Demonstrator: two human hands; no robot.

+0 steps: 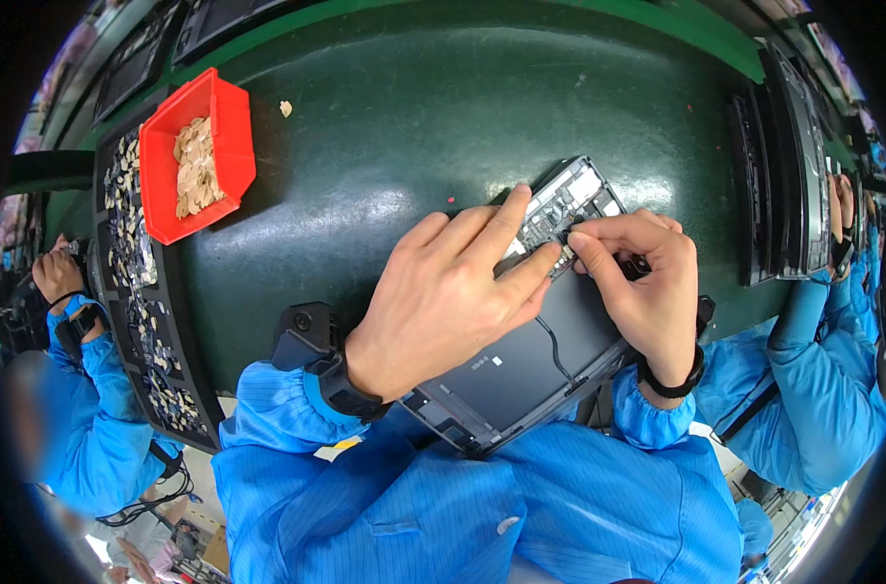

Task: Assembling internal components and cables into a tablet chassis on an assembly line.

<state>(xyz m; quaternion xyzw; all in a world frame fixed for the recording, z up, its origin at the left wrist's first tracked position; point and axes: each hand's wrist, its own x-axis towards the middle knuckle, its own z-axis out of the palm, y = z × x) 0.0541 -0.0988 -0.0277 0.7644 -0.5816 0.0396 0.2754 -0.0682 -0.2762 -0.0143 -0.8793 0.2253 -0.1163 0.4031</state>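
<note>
A dark, flat electronic housing (530, 375) lies tilted at the table's near edge, its far end exposing a circuit board (584, 185) with silvery parts. Over its left side spreads my left hand (452, 282), fingers stretched out, with the index fingertip by the board's edge and the thumb touching near the board's middle. Thumb and index finger of my right hand (652, 277) pinch together at the board's right part, just beside my left thumb. Whatever sits in that pinch is too small or hidden to name. A thin black cable (557, 350) curves across the housing.
A red bin (236, 146) of small tan pieces stands at the left, on a long black tray (185, 336) with more small parts. One loose piece (286, 109) lies on the green table (365, 117). Stacked dark panels (783, 185) stand at right. Co-workers' sleeves (813, 389) flank both sides.
</note>
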